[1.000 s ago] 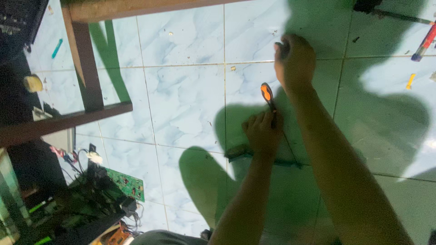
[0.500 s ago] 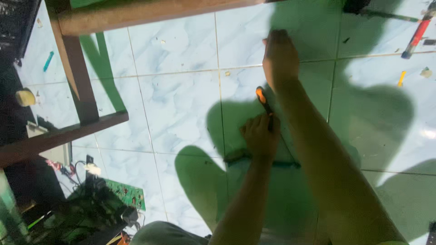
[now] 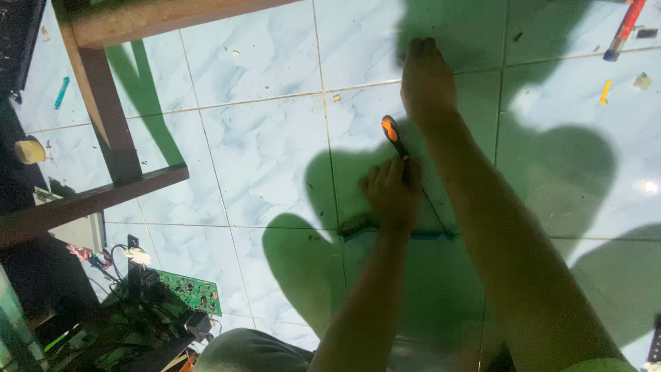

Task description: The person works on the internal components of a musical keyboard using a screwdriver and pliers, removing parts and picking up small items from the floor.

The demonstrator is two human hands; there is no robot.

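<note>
- Head view: one hand (which side, I cannot tell) is clenched around an orange-black screwdriver, tip hidden.
- Bare foot rests on the tiled floor beside it.

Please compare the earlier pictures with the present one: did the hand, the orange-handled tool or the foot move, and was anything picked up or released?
Almost nothing changed. Only the view slid a little, so the wooden frame and the foot sit slightly further left. The left hand still grips the orange-handled tool on the tiled floor beside the foot; nothing was taken or let go.
</note>
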